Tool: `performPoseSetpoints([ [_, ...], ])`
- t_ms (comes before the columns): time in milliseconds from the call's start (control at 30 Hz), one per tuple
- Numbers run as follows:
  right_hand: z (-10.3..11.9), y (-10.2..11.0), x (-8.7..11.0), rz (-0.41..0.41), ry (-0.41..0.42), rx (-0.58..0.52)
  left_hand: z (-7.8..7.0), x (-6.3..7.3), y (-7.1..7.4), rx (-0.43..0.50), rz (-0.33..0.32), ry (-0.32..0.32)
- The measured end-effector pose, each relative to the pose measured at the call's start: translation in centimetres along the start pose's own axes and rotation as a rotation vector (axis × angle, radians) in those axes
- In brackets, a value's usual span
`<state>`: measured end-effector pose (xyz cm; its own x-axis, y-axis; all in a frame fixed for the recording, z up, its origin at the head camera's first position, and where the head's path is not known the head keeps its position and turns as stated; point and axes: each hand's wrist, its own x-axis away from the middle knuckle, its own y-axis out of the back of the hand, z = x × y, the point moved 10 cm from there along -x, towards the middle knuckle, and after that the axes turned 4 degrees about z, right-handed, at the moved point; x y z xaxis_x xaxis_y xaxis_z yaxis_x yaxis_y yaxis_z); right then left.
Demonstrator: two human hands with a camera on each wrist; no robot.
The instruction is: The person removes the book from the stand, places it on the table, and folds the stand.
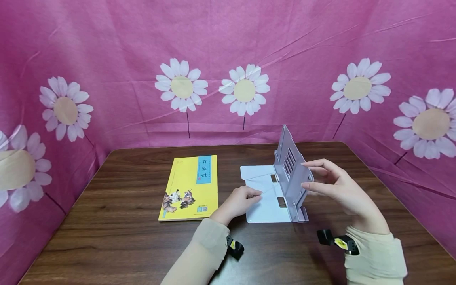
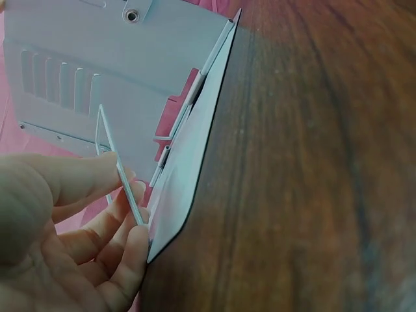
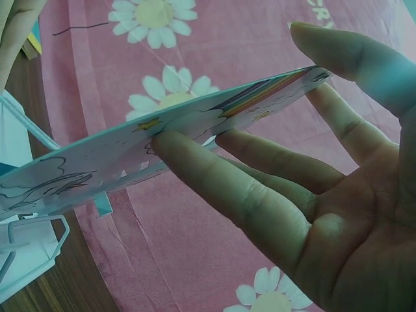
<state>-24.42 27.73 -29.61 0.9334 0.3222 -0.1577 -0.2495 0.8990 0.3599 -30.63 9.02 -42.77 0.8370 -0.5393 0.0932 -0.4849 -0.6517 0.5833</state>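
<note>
A pale lilac metal book stand (image 1: 295, 178) stands on the table with its slotted panel upright and its white base plate (image 1: 261, 213) lying flat. My left hand (image 1: 239, 201) is over the base plate; in the left wrist view its thumb and fingers pinch a thin white wire leg (image 2: 119, 166). At the free edge of the panel, my right hand (image 1: 342, 188) holds on with its thumb and fingers. Printed clouds and a rainbow show on the panel's other side (image 3: 97, 162) in the right wrist view, where fingertips touch it.
To the left of the stand lies a yellow book (image 1: 189, 198) with a blue title strip. Both rest on a dark wooden table (image 1: 117, 206). A pink cloth (image 1: 135, 59) with white daisies hangs behind and on both sides.
</note>
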Motion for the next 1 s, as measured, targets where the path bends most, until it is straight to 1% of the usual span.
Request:
performPoseSetpoints([
  [333,0.0,0.0,0.0,-0.003,0.004,0.003,-0.7,0.1,-0.6,-0.071,0.074,-0.064],
  [467,-0.2,0.1,0.0,-0.011,-0.007,0.012,-0.6,0.4,-0.9,-0.09,0.104,-0.052],
  [567,-0.2,0.1,0.0,-0.013,-0.017,0.021,-0.7,0.6,-1.1,-0.125,0.122,-0.043],
  [733,0.0,0.1,0.0,-0.016,-0.032,0.047,-0.9,0.6,-1.2,-0.184,0.123,-0.057],
  [867,0.2,0.1,0.0,-0.017,-0.033,0.06,-0.9,0.7,-1.2,-0.174,0.122,-0.049],
  [1000,0.2,0.0,0.0,-0.019,-0.03,0.063,-0.6,0.5,-1.2,-0.105,0.119,-0.035],
])
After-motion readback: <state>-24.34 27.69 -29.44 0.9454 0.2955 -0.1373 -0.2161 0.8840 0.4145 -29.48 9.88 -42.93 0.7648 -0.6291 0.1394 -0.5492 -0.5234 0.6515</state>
